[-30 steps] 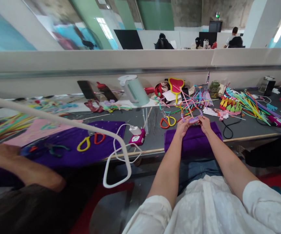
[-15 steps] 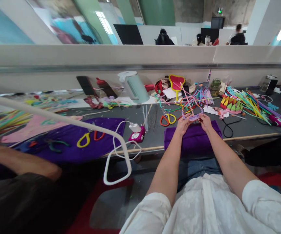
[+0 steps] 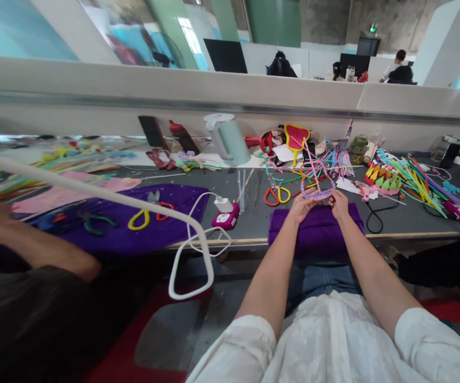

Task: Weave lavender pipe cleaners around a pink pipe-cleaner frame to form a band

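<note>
Both hands are above a folded purple cloth [image 3: 316, 231] at the table's front edge. Between them they hold a ring of fuzzy purple and pink pipe cleaners [image 3: 317, 196], with long pink strands rising from it. My left hand [image 3: 302, 206] has its fingers closed on the ring's near left side. The near right side is pinched in my right hand [image 3: 339, 204]. Left of the hands lies a pair of scissors [image 3: 277, 196] with one red and one yellow handle. Behind the ring spreads a bunch of coloured pipe cleaners [image 3: 339, 159].
A pale green kettle [image 3: 230, 141] stands at the back by a red and yellow fan-shaped paddle [image 3: 295, 139]. A magenta power box [image 3: 225, 217] with a white cable sits on the left. A white curved bar [image 3: 208, 250] and another person's arm [image 3: 42, 244] are further left.
The view has turned slightly, so the items at the back appear further right. The pipe cleaner ring stays in both hands, and its loop shows a little more openly.
</note>
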Demonstrator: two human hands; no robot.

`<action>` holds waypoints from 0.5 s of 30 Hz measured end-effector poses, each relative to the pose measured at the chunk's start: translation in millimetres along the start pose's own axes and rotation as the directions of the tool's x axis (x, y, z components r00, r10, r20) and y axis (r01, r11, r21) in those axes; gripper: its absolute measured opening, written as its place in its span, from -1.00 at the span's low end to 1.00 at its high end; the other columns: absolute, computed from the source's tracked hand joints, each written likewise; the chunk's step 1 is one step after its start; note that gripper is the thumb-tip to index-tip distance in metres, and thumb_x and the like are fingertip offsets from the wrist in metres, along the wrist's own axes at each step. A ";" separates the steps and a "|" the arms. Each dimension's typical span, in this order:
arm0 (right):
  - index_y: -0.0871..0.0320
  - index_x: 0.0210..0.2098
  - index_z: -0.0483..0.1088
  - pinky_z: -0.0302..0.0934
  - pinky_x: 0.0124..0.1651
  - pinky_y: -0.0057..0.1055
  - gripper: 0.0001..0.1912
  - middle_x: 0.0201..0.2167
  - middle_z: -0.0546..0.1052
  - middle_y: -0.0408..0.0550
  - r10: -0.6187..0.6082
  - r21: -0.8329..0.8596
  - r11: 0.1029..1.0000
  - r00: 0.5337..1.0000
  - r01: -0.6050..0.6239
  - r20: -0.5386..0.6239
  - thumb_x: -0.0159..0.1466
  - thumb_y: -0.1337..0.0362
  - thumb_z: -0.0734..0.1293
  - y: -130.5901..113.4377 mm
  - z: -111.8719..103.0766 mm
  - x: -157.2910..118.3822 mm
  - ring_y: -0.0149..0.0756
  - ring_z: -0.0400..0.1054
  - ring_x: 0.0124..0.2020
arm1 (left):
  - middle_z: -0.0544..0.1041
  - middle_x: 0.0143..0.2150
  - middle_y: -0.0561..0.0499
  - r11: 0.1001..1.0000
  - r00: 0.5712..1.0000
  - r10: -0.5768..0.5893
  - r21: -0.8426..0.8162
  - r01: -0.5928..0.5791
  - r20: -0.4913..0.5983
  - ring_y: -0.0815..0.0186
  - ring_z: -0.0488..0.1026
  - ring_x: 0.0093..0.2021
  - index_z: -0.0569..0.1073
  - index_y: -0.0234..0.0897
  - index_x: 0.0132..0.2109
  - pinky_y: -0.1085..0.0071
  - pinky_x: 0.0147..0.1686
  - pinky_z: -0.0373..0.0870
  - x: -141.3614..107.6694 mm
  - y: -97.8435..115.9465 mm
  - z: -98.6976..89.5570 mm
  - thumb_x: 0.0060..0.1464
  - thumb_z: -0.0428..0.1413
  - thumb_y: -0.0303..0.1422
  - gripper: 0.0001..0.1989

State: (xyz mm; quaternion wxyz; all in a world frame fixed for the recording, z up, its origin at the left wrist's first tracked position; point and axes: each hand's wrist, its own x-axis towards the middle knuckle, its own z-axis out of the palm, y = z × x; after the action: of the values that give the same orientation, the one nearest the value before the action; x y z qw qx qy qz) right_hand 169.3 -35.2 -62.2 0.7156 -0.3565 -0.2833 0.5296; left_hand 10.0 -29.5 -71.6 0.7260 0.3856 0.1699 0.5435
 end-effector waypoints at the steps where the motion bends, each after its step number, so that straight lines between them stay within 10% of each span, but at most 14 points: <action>1: 0.16 -0.53 0.31 -0.08 -0.69 -0.64 -0.70 -0.74 0.24 -0.35 -0.008 -0.013 1.000 1.000 0.008 -0.001 -0.04 0.15 0.48 0.7 -0.3 0.2 -0.61 0.07 -0.72 | 0.47 0.08 -0.29 1.000 1.000 0.000 -0.002 0.000 -0.005 0.07 0.49 -0.01 0.43 -0.39 0.04 0.11 0.06 0.33 0.0 0.2 -0.1 -0.13 0.29 -0.51 -0.49; 9: 0.17 -0.48 0.38 0.18 -0.58 -0.60 -0.71 -0.60 0.44 -0.24 0.007 -0.131 0.991 0.993 0.009 0.115 -0.09 0.16 0.50 -1.6 2.5 -7.4 -0.51 0.32 -0.58 | 0.51 0.04 -0.22 0.999 0.998 0.047 0.000 -0.047 -0.045 0.12 0.51 -0.04 0.39 -0.33 0.09 0.15 0.03 0.36 -3.1 4.9 9.2 -0.15 0.31 -0.52 -0.41; 15: 0.17 -0.40 0.44 -0.03 -0.70 -0.62 -0.70 -0.70 0.34 -0.30 0.009 -0.153 0.988 0.992 0.010 0.123 -0.03 0.10 0.45 -7.0 6.3 -10.3 -0.57 0.15 -0.70 | 0.56 -0.06 -0.23 0.999 0.996 0.048 -0.003 -0.048 -0.073 0.11 0.54 -0.10 0.40 -0.37 0.00 0.13 0.02 0.37 -1.3 3.0 8.0 -0.22 0.34 -0.51 -0.44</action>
State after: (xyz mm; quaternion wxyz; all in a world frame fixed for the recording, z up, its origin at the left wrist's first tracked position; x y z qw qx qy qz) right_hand 165.5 -45.0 -53.2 0.6672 -0.3770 -0.3673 0.5270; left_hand 12.9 -33.3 -64.5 0.7070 0.3676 0.1856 0.5749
